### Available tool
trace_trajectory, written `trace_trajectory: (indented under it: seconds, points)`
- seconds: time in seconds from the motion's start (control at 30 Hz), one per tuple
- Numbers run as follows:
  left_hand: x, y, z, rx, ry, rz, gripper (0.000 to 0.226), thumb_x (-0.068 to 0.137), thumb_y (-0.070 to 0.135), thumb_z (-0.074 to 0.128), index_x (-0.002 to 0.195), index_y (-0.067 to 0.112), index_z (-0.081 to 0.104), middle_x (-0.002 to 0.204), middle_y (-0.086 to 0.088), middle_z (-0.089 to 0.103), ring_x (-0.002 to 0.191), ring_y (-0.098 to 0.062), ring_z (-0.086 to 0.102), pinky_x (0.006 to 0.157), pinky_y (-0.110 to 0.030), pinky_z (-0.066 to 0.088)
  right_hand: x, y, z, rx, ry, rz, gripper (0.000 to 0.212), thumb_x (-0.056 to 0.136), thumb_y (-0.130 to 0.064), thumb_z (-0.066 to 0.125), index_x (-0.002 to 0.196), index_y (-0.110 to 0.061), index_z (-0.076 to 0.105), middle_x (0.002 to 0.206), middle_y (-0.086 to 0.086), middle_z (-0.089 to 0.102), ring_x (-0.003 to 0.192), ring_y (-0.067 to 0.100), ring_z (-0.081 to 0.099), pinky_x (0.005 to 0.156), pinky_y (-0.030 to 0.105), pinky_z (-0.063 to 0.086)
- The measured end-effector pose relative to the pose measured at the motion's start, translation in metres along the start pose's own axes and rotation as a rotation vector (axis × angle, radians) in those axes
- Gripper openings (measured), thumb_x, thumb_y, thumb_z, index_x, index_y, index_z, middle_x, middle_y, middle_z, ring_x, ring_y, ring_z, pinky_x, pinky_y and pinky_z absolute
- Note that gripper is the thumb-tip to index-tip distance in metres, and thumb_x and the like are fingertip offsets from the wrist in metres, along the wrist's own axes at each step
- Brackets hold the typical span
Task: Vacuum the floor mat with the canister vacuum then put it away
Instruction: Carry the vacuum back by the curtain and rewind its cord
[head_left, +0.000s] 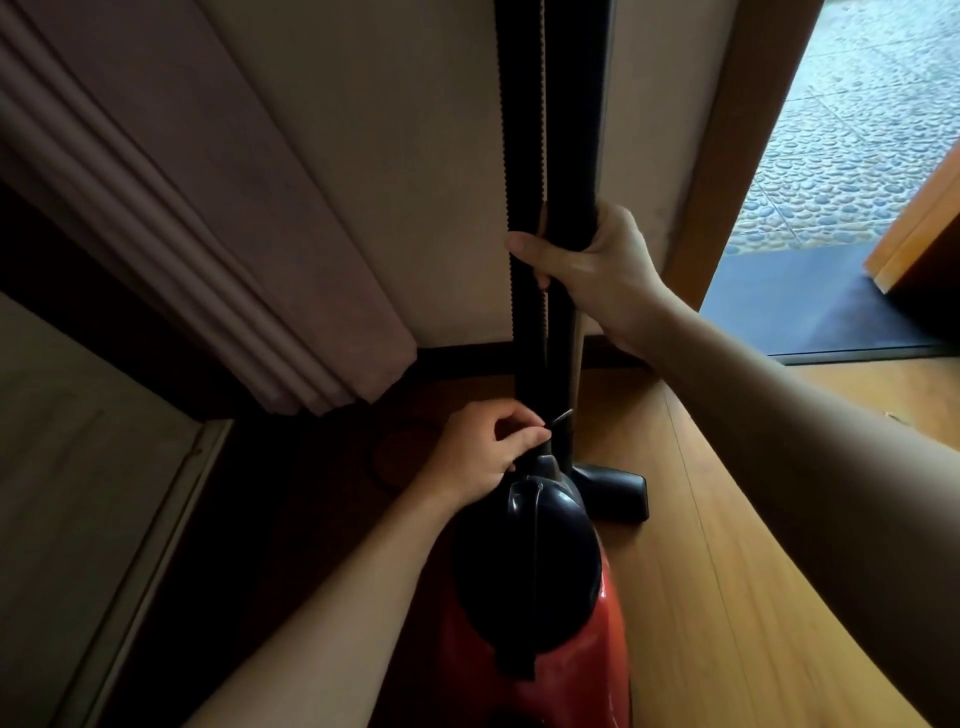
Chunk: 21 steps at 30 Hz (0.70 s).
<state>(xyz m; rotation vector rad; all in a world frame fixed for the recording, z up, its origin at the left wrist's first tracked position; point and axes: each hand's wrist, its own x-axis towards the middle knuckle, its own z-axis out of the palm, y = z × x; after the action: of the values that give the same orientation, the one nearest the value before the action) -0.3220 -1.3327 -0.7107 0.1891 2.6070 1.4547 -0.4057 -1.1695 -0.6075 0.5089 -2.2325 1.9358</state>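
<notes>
Wood floor (727, 571): one canister vacuum (524, 571), one hose (519, 156), two hands (478, 452) (587, 254) gripping it.

A pleated curtain (208, 234) hangs left of the pale wall (395, 156); wooden floor (727, 571) below, seemingly pebbled paving (857, 156) outside.

The canister vacuum (530, 571) stands on the floor (727, 545) before the wall (389, 182). The hose (522, 156) rises from its far end, with the wand (574, 156) just to the right. The floor nozzle (618, 491) rests at the wand's foot, just right of the canister. The curtain (182, 218) hangs to the left; the door frame (719, 156) and the floor mat (789, 306) lie to the right.
</notes>
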Motion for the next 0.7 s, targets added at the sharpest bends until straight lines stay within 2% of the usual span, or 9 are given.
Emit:
trace_trajectory:
  seconds: [0.07, 0.17, 0.23, 0.3, 0.37, 0.43, 0.53, 0.57, 0.7]
  points:
    - [0.007, 0.015, 0.006, -0.038, -0.048, 0.033, 0.005, 0.090, 0.019, 0.071, 0.091, 0.023, 0.074, 0.079, 0.005, 0.073, 0.073, -0.006, 0.068, 0.069, -0.027, 0.057, 0.000, -0.001, 0.001, -0.008, -0.002, -0.002, 0.040, 0.088, -0.027, 0.077, 0.087, 0.010, 0.061, 0.074, 0.023, 0.065, 0.075, 0.039, 0.065, 0.080, 0.051, 0.056]
    - [0.006, 0.016, 0.001, -0.042, -0.169, 0.014, 0.015, 0.096, 0.020, 0.062, 0.103, 0.016, 0.074, 0.094, 0.000, 0.076, 0.089, -0.014, 0.071, 0.085, -0.030, 0.057, 0.001, -0.001, 0.001, -0.010, -0.007, -0.001, 0.041, 0.088, -0.026, 0.077, 0.089, 0.011, 0.060, 0.075, 0.023, 0.066, 0.074, 0.038, 0.065, 0.080, 0.049, 0.056]
    - [-0.001, 0.002, -0.010, -0.001, -0.182, 0.003, 0.016, 0.097, 0.018, 0.061, 0.106, 0.015, 0.073, 0.098, 0.001, 0.076, 0.091, -0.007, 0.069, 0.089, -0.025, 0.054, 0.001, 0.000, 0.000, -0.002, -0.014, 0.013, 0.040, 0.088, -0.025, 0.078, 0.090, 0.011, 0.061, 0.076, 0.025, 0.066, 0.075, 0.038, 0.065, 0.079, 0.046, 0.057]
    - [-0.010, -0.019, -0.021, 0.060, -0.146, -0.013, 0.015, 0.095, 0.019, 0.063, 0.107, 0.019, 0.073, 0.101, 0.007, 0.074, 0.095, 0.005, 0.065, 0.091, -0.018, 0.048, -0.001, 0.001, -0.002, -0.022, -0.029, 0.031, 0.036, 0.087, -0.022, 0.078, 0.090, 0.009, 0.062, 0.078, 0.023, 0.067, 0.078, 0.035, 0.067, 0.078, 0.040, 0.057]
    - [-0.019, -0.037, -0.034, 0.087, -0.139, -0.072, 0.015, 0.096, 0.018, 0.063, 0.107, 0.022, 0.072, 0.102, 0.012, 0.071, 0.096, 0.011, 0.061, 0.089, -0.010, 0.042, -0.005, 0.004, -0.003, -0.049, -0.048, 0.055, 0.030, 0.087, -0.021, 0.078, 0.091, 0.005, 0.063, 0.078, 0.015, 0.068, 0.078, 0.027, 0.069, 0.079, 0.034, 0.058]
    - [-0.027, -0.051, -0.044, 0.096, -0.187, -0.130, 0.018, 0.096, 0.014, 0.062, 0.102, 0.028, 0.071, 0.101, 0.019, 0.071, 0.098, 0.012, 0.061, 0.088, -0.005, 0.040, -0.009, 0.010, -0.002, -0.060, -0.060, 0.076, 0.027, 0.087, -0.019, 0.079, 0.092, 0.002, 0.063, 0.079, 0.007, 0.068, 0.078, 0.019, 0.070, 0.079, 0.032, 0.058]
    - [-0.041, -0.061, -0.053, 0.145, -0.325, -0.167, 0.036, 0.095, 0.003, 0.060, 0.099, 0.038, 0.065, 0.093, 0.043, 0.065, 0.098, 0.020, 0.058, 0.088, -0.001, 0.038, -0.014, 0.019, -0.001, -0.055, -0.047, 0.118, 0.025, 0.085, -0.015, 0.080, 0.095, 0.001, 0.064, 0.085, 0.013, 0.071, 0.082, 0.022, 0.071, 0.077, 0.031, 0.058]
    - [-0.044, -0.063, -0.054, 0.144, -0.356, -0.171, 0.037, 0.095, 0.002, 0.060, 0.101, 0.038, 0.064, 0.093, 0.045, 0.064, 0.099, 0.021, 0.058, 0.089, -0.002, 0.039, -0.016, 0.021, -0.001, -0.051, -0.051, 0.125, 0.025, 0.086, -0.015, 0.080, 0.096, 0.002, 0.065, 0.089, 0.015, 0.072, 0.085, 0.024, 0.071, 0.076, 0.028, 0.057]
    - [-0.051, -0.066, -0.052, 0.119, -0.346, -0.134, 0.030, 0.096, 0.006, 0.060, 0.111, 0.032, 0.065, 0.107, 0.030, 0.066, 0.104, 0.018, 0.058, 0.093, -0.004, 0.039, -0.023, 0.028, 0.003, -0.050, -0.062, 0.133, 0.021, 0.089, -0.016, 0.076, 0.099, 0.000, 0.065, 0.087, 0.010, 0.072, 0.082, 0.015, 0.070, 0.071, 0.017, 0.054]
